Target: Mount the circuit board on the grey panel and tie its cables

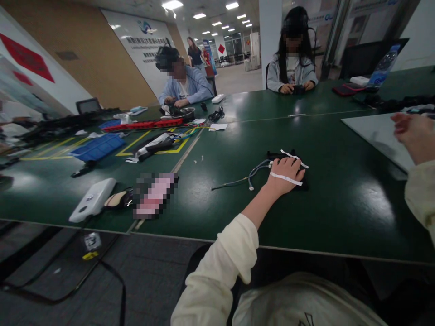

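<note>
My left hand (284,175) is palm down over a flat black part (302,182) on the green table, its fingers curled over it. Most of the black part is hidden under the hand. One white strip (286,179) runs across the back of my left hand, and a second white strip (302,164) passes by the fingers. A grey cable (234,183) with small white connectors trails left from the black part. At the right edge my right hand (405,130) is raised above a white board (370,136), its fingers bent and blurred; anything in them is too small to tell.
Left of me on the table (217,217) lie a pink phone (156,194) and a white case (93,199). A blue bin (98,147), red strips (146,125) and cables (216,114) are farther back. Two people sit across; a bottle (384,68) stands at the far right.
</note>
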Available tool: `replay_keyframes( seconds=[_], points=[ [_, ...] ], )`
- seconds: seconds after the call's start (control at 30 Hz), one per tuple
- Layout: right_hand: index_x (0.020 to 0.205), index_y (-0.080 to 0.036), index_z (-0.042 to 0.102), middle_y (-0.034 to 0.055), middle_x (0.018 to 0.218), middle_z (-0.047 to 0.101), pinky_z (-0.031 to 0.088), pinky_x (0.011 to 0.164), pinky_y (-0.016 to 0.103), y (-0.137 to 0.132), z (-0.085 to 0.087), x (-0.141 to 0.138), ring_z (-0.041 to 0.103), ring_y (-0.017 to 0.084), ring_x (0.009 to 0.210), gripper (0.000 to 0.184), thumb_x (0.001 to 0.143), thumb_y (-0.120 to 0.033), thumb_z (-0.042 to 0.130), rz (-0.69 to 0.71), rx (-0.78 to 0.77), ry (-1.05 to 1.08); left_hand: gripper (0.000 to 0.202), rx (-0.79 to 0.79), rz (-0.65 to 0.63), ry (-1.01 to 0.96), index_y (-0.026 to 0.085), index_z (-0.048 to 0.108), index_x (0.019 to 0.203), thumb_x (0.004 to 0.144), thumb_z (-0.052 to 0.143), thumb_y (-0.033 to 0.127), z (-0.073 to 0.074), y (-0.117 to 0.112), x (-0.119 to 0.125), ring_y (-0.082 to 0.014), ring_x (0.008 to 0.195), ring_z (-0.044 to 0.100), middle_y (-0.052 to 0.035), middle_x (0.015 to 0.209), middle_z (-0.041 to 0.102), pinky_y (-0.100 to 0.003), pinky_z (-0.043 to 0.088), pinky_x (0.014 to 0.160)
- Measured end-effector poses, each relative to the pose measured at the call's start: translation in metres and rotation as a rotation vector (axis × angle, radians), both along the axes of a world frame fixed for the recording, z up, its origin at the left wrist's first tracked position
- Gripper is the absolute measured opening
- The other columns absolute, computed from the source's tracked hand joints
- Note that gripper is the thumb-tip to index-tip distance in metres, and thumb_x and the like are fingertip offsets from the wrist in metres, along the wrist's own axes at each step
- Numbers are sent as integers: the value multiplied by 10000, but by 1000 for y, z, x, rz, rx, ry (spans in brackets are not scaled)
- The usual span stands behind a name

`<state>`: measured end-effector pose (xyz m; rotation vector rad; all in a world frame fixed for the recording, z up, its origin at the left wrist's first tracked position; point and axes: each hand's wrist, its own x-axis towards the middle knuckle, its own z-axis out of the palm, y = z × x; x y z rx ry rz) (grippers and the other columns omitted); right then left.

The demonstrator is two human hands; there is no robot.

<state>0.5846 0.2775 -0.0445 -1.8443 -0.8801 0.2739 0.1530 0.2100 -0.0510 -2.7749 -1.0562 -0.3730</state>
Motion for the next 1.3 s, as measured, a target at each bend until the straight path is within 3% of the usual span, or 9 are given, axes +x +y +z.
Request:
replay_keyframes(
  seconds=[0.1,0.23,0.4,0.53,0.8,0.93,1.03,1.17,1.3],
  points=[
    [1435,39,385,353,1350,435,174,493,305,-23,29,-54,307,20,538,500,991,-140,239,264,86,395,447,1,10,-3,170,512,1310,1001,296,410,0,-1,2,-245,1173,548,-108,1300,589,-398,412,952],
    [1238,-63,612,172,1104,620,215,495,228,-77,53,-164,414,32,607,412,884,-272,581,596,140,539,423,-13,25,-2,177,517,1294,990,340,412,4,-2,5,-253,1166,556,-109,1285,598,-400,413,947],
    [1046,-178,692,10,709,606,230,440,199,-141,44,-285,381,57,502,316,799,-376,675,918,115,439,382,-55,25,22,180,574,1207,981,363,404,5,-3,5,-272,1152,558,-119,1244,612,-423,412,941],
    [1063,-202,700,6,714,644,298,438,215,-154,25,-326,404,67,458,327,837,-424,621,1045,125,293,397,-108,39,54,186,545,1257,937,475,411,2,4,5,-271,1194,523,-117,1314,574,-420,384,991],
    [1187,-250,687,42,840,710,504,742,332,-157,13,-333,654,201,772,335,928,-341,495,1063,159,-385,384,-197,99,26,234,527,1267,987,360,437,7,9,14,-234,1222,527,-62,1349,564,-398,396,1003],
    [1278,-260,612,44,1011,714,514,755,317,-170,17,-338,659,227,863,412,898,-409,554,1047,126,-503,395,-202,88,3,236,515,1279,990,345,446,10,7,11,-231,1222,532,-63,1344,563,-394,399,1017],
    [1336,-254,555,23,949,723,514,697,295,-178,26,-330,658,207,783,498,892,-480,549,1046,124,-493,394,-190,80,-18,233,511,1282,996,327,432,12,7,4,-214,1210,537,-67,1336,558,-375,408,1011],
    [1411,-282,467,11,825,713,504,658,296,-158,44,-272,635,183,675,542,924,-520,459,964,110,-466,450,-121,104,5,227,510,1291,969,352,499,14,8,-10,-256,1211,517,-98,1339,530,-439,410,993],
    [1401,-164,464,159,1032,672,469,821,400,-118,30,-167,622,270,911,605,908,-515,476,391,-61,-582,561,-125,153,49,230,533,1261,902,394,638,13,11,-22,-278,1194,505,-103,1291,526,-450,411,973]
  ],
)
